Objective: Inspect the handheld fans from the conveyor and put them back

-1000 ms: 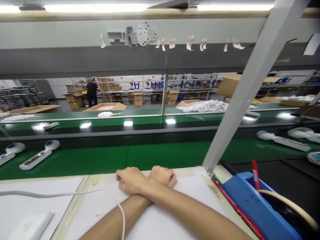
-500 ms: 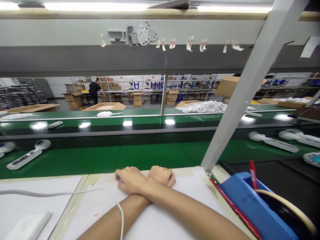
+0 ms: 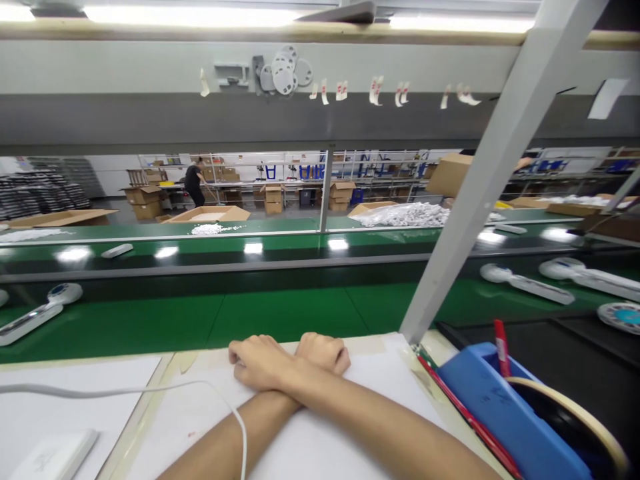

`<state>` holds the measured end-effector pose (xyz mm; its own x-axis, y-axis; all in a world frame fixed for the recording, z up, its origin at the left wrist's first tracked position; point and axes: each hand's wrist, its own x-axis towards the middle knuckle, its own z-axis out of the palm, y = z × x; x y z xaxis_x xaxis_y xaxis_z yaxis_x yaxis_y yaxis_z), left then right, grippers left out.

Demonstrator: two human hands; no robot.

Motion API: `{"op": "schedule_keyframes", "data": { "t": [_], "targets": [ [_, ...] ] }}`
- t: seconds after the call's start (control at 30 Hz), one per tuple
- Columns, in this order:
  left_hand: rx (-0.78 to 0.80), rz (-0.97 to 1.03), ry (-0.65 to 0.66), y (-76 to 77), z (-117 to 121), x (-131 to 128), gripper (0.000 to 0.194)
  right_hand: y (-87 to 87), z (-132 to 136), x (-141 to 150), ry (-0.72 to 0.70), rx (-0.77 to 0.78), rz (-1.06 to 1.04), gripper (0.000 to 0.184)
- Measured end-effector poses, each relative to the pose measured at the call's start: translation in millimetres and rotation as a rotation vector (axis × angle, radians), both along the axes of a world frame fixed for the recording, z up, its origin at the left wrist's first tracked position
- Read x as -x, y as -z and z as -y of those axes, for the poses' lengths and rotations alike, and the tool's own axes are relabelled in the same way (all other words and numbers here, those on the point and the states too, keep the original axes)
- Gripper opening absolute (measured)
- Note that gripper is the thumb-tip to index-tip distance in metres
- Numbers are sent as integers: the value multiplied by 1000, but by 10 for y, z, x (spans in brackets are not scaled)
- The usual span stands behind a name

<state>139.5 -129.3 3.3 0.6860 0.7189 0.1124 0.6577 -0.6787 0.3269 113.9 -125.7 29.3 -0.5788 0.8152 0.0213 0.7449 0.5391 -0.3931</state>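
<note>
Two crossed forearms position the right hand left of the left hand on the paper-covered tabletop, fingers curled, grip indeterminable, with the white cable running crosswise to their left, nearer the right hand.

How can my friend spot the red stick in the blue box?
Find the slanted grey post; the blue box sits right of its foot. A red stick rises from it, behind the tan-rimmed roll. Unlike the red strip alongside, it points upward.
</note>
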Motion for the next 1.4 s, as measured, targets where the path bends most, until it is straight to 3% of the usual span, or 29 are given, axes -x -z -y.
{"op": "schedule_keyframes", "data": {
  "t": [0.83,1.4],
  "targets": [
    [-4,-41,17,-74,25,11,27,-52,18,9,15,51,3,33],
    [-20,-19,23,11,-11,-4,26,29,-17,3,-7,13,-8,33]
  ]
}}
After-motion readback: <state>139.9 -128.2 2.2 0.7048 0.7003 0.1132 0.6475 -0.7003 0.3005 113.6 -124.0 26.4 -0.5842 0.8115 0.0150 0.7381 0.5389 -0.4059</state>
